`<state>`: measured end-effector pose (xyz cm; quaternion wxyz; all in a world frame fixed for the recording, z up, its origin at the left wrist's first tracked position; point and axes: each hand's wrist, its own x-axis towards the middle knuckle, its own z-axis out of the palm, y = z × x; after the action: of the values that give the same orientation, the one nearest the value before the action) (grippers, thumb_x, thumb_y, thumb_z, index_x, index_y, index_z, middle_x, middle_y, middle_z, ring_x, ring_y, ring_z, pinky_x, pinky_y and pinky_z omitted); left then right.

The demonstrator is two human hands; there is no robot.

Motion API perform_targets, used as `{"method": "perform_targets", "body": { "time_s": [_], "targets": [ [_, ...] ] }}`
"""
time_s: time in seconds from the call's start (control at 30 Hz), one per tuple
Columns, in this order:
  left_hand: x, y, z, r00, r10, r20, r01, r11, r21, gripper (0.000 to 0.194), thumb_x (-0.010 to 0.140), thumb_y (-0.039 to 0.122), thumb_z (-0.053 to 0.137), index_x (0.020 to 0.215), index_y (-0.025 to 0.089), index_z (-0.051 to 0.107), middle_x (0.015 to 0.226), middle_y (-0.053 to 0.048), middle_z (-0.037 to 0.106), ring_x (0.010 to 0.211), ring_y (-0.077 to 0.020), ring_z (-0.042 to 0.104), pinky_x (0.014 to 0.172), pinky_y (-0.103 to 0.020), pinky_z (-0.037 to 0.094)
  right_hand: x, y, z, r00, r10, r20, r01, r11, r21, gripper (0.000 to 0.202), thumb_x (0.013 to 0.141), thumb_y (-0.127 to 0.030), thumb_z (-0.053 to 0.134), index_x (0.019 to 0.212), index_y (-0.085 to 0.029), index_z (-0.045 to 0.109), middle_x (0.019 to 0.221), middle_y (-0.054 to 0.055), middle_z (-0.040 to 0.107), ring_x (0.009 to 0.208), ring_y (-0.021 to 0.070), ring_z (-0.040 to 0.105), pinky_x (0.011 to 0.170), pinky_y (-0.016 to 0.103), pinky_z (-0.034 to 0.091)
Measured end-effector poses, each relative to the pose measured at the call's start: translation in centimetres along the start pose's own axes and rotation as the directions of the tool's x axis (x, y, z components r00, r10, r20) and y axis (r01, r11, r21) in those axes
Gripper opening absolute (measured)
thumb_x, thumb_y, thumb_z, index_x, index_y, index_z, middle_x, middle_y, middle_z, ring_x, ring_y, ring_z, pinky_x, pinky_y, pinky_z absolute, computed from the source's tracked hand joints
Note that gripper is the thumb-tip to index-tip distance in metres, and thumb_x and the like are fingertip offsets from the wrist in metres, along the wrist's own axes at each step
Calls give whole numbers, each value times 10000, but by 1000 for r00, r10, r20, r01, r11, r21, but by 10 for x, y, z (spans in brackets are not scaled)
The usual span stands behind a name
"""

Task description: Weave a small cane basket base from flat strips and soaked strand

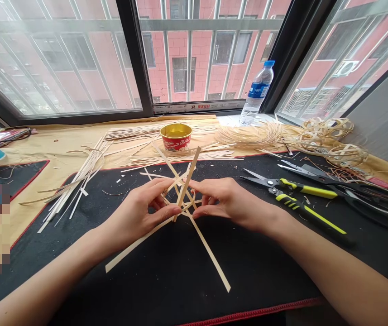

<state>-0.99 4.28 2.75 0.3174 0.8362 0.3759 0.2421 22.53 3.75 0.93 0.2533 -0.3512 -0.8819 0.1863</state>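
Pale flat bamboo strips (210, 253) cross one another in an open star-like weave between my two hands, above a black mat (166, 290). My left hand (151, 203) pinches the weave from the left, its thumb pressed on the strips near the crossing. From the right, my right hand (219, 199) grips the same weave with bent fingers and thumb. One strip stands up steeply between the hands, while two long ends reach toward me, left and right. A thin curved strip runs round the crossing. Part of the weave is hidden behind my fingers.
Pliers (302, 203) with yellow-black handles and black scissors (343, 185) lie at right. Behind are a red bowl (176, 141), loose strips (78, 181), coiled strips (251, 136), woven balls (329, 136) and a water bottle (257, 95) by the window.
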Motion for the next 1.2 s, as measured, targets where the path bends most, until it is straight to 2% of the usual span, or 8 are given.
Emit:
{"method": "perform_targets", "body": {
  "time_s": [0.17, 0.27, 0.43, 0.5, 0.6, 0.73, 1.03, 1.2],
  "targets": [
    [1, -6, 2, 999, -40, 8, 41, 993, -110, 513, 833, 456, 640, 1263, 196, 533, 1182, -103, 612, 718, -152, 681, 657, -274, 572, 0, -1, 1, 1000, -12, -12, 11, 999, -44, 618, 820, -277, 710, 1370, -93, 496, 831, 71, 681, 655, 140, 613, 646, 227, 482],
    [1, -8, 3, 999, -34, 21, 37, 992, -123, 492, 834, 446, 642, 1247, 201, 534, 1165, -102, 617, 736, -166, 689, 670, -287, 574, 0, -2, 2, 1000, -18, -12, 18, 998, -53, 594, 837, -281, 692, 1376, -131, 495, 814, 56, 685, 646, 138, 616, 631, 218, 473],
    [0, -6, 2, 992, -100, 80, 106, 991, -79, 546, 856, 464, 595, 1307, 184, 466, 902, -54, 694, 788, -206, 683, 724, -331, 566, 0, -4, 2, 1000, 6, 3, -6, 998, -57, 593, 845, -277, 684, 1388, -153, 482, 805, 43, 689, 581, 120, 597, 584, 203, 453],
    [0, -6, 2, 991, -108, 83, 115, 990, -88, 570, 851, 470, 592, 1320, 176, 455, 909, -58, 700, 798, -211, 682, 716, -328, 561, -1, -5, 2, 999, 27, 19, -26, 999, -32, 608, 842, -255, 686, 1394, -124, 469, 798, 45, 689, 559, 113, 590, 580, 196, 452],
    [1, -5, 3, 989, -115, 94, 131, 972, -195, 608, 838, 452, 613, 1336, 156, 427, 871, -61, 708, 759, -204, 688, 691, -312, 554, -2, -5, 2, 999, 31, 19, -31, 999, -11, 609, 842, -248, 684, 1389, -93, 469, 762, 44, 687, 560, 119, 598, 587, 199, 458],
    [2, -7, 6, 983, -139, 120, 171, 934, -313, 648, 815, 437, 642, 1340, 139, 406, 848, -71, 716, 746, -206, 696, 698, -321, 551, -2, -4, 3, 1000, 14, -1, -14, 1000, 7, 580, 843, -262, 681, 1372, -120, 489, 825, 55, 700, 605, 125, 620, 608, 205, 472],
    [2, -9, 7, 973, -172, 154, 215, 918, -333, 639, 819, 436, 632, 1358, 183, 398, 843, -38, 678, 790, -198, 676, 721, -320, 543, -1, -6, 2, 997, 68, 21, -70, 994, 86, 583, 828, -247, 697, 1372, -169, 503, 806, 27, 676, 569, 106, 587, 576, 194, 465],
    [3, -10, 7, 975, -169, 146, 213, 901, -377, 625, 804, 435, 652, 1324, 176, 420, 813, -27, 661, 786, -205, 676, 745, -339, 545, -1, -6, 2, 996, 84, 23, -85, 995, 56, 602, 817, -244, 711, 1370, -133, 503, 764, 22, 664, 540, 101, 554, 566, 193, 447]
  ]
}}
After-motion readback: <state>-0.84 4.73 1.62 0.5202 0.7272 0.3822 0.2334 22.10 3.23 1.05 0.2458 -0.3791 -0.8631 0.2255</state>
